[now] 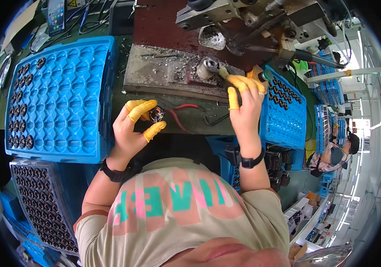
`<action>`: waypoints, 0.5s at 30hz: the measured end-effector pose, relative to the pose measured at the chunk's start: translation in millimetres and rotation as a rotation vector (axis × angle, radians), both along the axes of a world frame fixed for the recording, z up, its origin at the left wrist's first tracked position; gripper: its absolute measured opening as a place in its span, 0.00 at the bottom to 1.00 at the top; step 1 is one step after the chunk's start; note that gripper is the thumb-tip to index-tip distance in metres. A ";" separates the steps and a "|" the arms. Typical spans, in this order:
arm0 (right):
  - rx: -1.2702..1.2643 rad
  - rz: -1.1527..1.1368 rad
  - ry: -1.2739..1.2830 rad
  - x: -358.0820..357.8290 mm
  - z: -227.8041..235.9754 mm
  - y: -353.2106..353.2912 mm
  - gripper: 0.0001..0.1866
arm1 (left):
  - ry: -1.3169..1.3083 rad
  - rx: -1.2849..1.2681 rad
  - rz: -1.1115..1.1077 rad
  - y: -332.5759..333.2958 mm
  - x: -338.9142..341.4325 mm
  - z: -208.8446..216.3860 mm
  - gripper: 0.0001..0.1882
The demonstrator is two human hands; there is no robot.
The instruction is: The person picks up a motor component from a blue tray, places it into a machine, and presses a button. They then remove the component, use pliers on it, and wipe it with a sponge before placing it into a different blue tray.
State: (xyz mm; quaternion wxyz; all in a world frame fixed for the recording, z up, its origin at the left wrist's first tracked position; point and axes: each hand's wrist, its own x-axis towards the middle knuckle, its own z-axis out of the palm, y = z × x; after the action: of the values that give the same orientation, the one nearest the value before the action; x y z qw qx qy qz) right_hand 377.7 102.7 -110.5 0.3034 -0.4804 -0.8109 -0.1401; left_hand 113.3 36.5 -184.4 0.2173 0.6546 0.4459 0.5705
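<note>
My left hand [132,122], in yellow finger cots, pinches a small round wound motor core [156,114] between thumb and fingers, in front of the metal base. My right hand [245,100] reaches forward with fingers stretched out and thumb apart. Its foremost fingertip, dark with grime, is at a short metal cylinder fixture [208,68]; whether it presses on it I cannot tell. The fixture stands on a heavy metal base plate [155,79] strewn with metal chips. Red-handled pliers [182,114] lie between my hands, close to the left one.
A blue tray [72,153] with several cores in its left pockets lies at the left, and a fuller tray [44,202] below it. Another blue tray [284,127] sits at the right. A machine arm [261,31] overhangs the back. Farther right is another person [332,153].
</note>
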 end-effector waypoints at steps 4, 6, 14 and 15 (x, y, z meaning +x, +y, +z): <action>-0.072 -0.082 -0.227 12.3 -5.3 16.3 0.11 | 0.039 0.029 -0.009 1.0 0.2 1.0 0.25; -0.087 -0.098 -0.156 18.6 -11.1 22.5 0.11 | 0.057 0.028 -0.010 0.6 -0.9 2.8 0.25; 0.082 0.096 0.590 7.1 19.1 -9.4 0.11 | 0.041 -0.001 0.012 1.5 -0.2 0.5 0.25; 0.072 0.123 0.729 0.9 24.5 -15.0 0.12 | 0.042 0.009 0.015 0.1 -0.5 -0.1 0.25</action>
State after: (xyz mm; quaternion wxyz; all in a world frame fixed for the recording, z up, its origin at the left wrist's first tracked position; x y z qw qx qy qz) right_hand 378.6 87.7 -86.0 0.5967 -0.4382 -0.6715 0.0301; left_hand 112.9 36.6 -184.5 0.2005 0.6641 0.4526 0.5603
